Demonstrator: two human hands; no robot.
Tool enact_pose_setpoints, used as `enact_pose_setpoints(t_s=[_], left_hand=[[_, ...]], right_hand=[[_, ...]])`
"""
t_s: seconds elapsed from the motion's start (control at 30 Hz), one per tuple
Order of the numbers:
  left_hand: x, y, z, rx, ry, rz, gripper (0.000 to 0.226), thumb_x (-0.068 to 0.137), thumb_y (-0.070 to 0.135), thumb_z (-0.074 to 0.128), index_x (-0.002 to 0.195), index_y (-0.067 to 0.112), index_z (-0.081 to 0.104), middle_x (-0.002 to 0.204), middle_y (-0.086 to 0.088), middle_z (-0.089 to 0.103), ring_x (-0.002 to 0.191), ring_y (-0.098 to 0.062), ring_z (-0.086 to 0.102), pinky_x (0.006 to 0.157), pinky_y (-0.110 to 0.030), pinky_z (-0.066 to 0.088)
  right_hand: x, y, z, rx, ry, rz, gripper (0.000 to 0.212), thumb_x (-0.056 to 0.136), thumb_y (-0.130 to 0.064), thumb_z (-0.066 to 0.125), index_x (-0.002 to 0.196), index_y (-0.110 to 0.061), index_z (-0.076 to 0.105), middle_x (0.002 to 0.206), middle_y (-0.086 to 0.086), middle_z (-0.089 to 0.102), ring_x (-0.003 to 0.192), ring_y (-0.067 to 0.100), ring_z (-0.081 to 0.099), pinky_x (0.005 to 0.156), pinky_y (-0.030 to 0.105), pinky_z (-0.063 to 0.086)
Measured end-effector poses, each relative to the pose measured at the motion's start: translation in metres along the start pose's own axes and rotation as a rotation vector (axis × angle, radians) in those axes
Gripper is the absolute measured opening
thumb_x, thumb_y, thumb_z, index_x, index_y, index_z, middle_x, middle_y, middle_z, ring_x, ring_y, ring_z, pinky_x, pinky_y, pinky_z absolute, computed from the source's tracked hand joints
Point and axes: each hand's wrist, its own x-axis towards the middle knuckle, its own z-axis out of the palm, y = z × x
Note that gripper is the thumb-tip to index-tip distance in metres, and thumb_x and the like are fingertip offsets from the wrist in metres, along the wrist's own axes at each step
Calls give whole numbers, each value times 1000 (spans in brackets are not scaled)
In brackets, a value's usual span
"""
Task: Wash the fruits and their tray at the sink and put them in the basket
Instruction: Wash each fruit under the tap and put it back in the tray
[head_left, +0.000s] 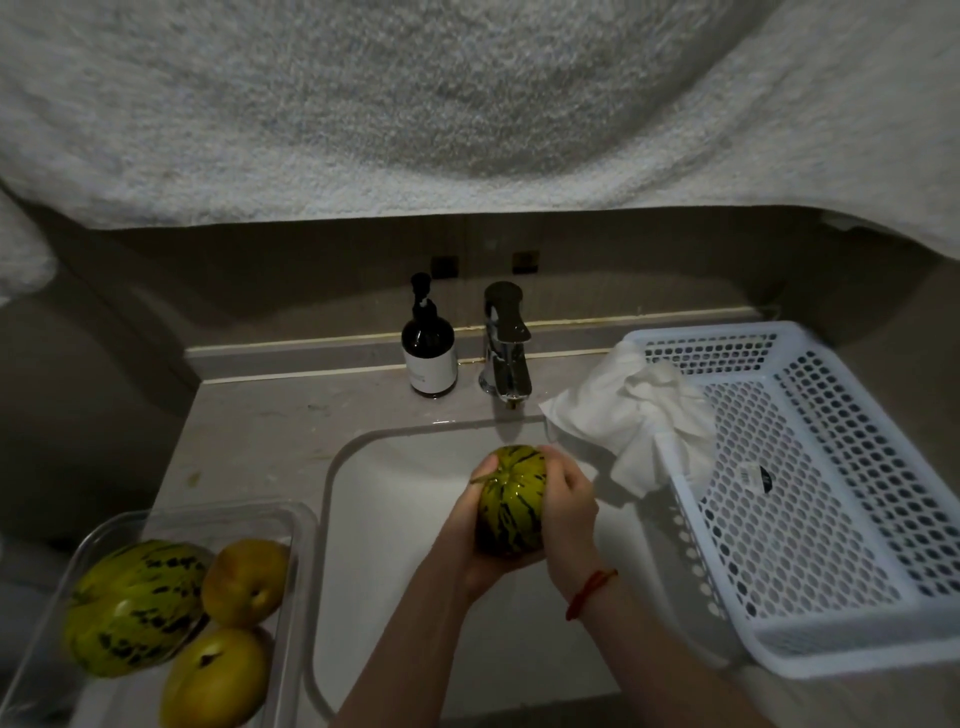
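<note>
At seven o'clock the clear tray (291, 525) beside me still carries a striped melon (136, 608) and two yellow fruits (244, 582), none washed yet by my reckoning. Dead centre over the sink (395, 519), my left hand (470, 545) cups the striped fruit (511, 501) from below and my right hand (569, 506) wraps its side, under the tap (506, 343). At three o'clock the white basket (831, 654) holds no fruit, only a crumpled cloth (631, 415) over its rim, so most remains
</note>
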Motion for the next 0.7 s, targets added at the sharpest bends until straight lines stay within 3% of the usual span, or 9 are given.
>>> enact_pose_setpoints(t_s=[0.1,0.2,0.3,0.37,0.5,0.7], left_hand=[[5,4,-5,-13,13,37,53,85,55,47,103,11,70,103,-16,71,97,-30,63,82,-41,51],[7,9,-15,-83,8,115,56,70,55,54,94,9,74,99,-16,71,91,-32,59,80,-40,46],[6,17,-23,-100,-17,161,55,69,57,53,86,11,77,90,-15,70,84,-29,57,73,-37,43],[7,23,-27,-85,15,163,55,80,58,49,100,13,73,99,-15,71,93,-29,61,73,-38,50],[7,29,-27,-34,54,140,54,87,60,43,112,18,67,102,-12,73,99,-29,64,70,-39,54],[10,32,-23,-47,63,118,55,88,60,42,109,16,67,100,-13,73,100,-30,61,76,-40,50]], right_hand=[[4,-17,-7,-263,-132,-59,28,96,-26,45,104,-13,68,105,12,66,102,29,59,90,32,45],[21,-57,-21,-520,-257,-169,24,93,-20,50,82,-11,70,86,17,69,85,30,64,81,36,50],[33,-106,-25,-394,-379,-161,23,93,-11,46,78,-13,64,66,6,62,50,16,53,48,23,47],[34,-128,-18,-341,-479,-104,20,93,-8,45,81,-10,61,61,3,57,43,11,43,37,16,34],[32,-144,-4,-234,-607,9,21,92,-2,40,80,-7,56,63,6,52,43,12,37,34,16,26],[34,-147,9,-82,-607,65,23,84,8,34,76,-7,50,64,7,50,43,11,38,32,15,26]])
